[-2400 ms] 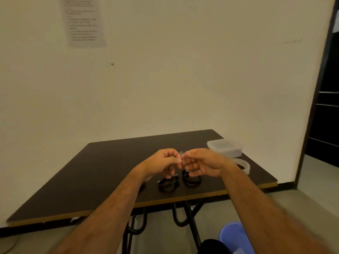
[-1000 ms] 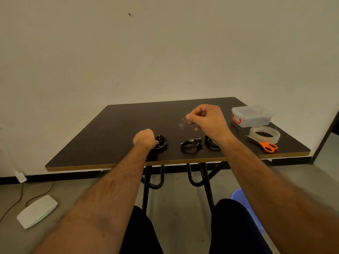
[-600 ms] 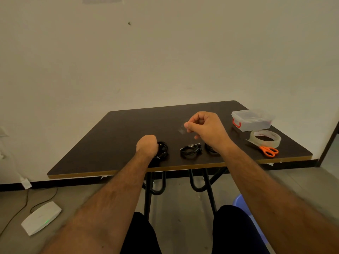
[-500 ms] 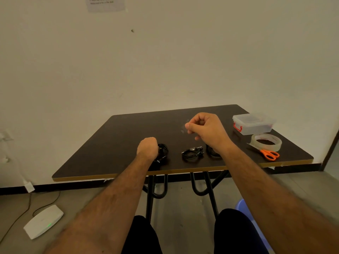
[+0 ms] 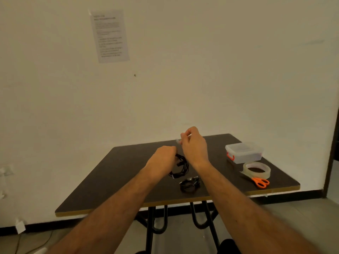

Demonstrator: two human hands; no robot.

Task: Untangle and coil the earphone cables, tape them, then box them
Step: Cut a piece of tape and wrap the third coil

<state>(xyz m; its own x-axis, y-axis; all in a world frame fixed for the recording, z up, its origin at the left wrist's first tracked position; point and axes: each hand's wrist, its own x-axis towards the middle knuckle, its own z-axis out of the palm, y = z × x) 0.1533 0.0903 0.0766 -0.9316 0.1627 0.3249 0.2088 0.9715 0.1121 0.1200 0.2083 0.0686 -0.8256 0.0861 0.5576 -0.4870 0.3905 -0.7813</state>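
Note:
My left hand (image 5: 163, 160) grips a black coiled earphone cable (image 5: 180, 166) and holds it lifted over the dark table (image 5: 128, 173), loops hanging below my fingers. My right hand (image 5: 193, 145) is raised just to the right of it, pinching a small clear piece of tape (image 5: 178, 141) between thumb and fingers. A second coiled black earphone (image 5: 189, 184) lies on the table near the front edge. A clear lidded box (image 5: 244, 152) with a red latch stands at the right, with a roll of clear tape (image 5: 256, 169) in front of it.
Orange-handled scissors (image 5: 260, 182) lie by the tape roll near the table's right front corner. A white wall stands close behind the table, with a printed sheet (image 5: 110, 35) stuck on it. Black metal table legs (image 5: 159, 222) show below.
My left hand has picked the leftmost coil off the table and raised it. My right hand, still pinching the tape piece, has moved in beside it. The head camera has tilted upward.

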